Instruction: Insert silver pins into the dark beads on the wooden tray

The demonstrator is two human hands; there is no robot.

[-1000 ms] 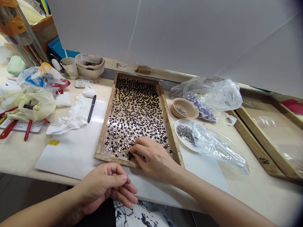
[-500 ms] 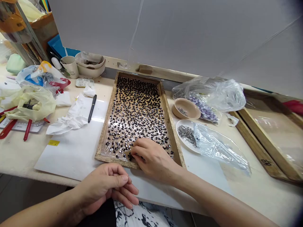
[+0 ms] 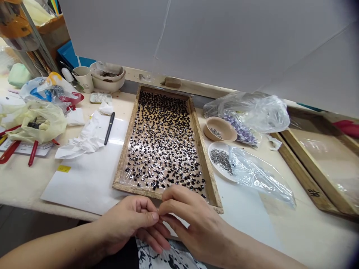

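Observation:
Just in front of a shallow wooden tray (image 3: 120, 164), my two hands meet fingertip to fingertip. My left hand (image 3: 140, 220) pinches thumb against index finger, its other fingers loosely curled below. My right hand (image 3: 190, 216) is also pinched, its tips touching the left ones. Whatever lies between the tips is too small or hidden to make out. Many small shiny black pieces (image 3: 165, 149) are spread over the plastic film lining the tray, packed more densely toward its far end.
Right of the tray are a beige bowl (image 3: 230, 132) and a white plate (image 3: 217, 173), both with small metal bits, and clear plastic bags (image 3: 263, 179). Wooden frames (image 3: 303, 172) lie far right. A black pen (image 3: 109, 129), crumpled tissue (image 3: 84, 142) and red-handled pliers (image 3: 33, 153) are left.
My right hand has moved from the tray's near edge down toward me, and its fingertips now meet those of my left hand. The left hand has shifted slightly right.

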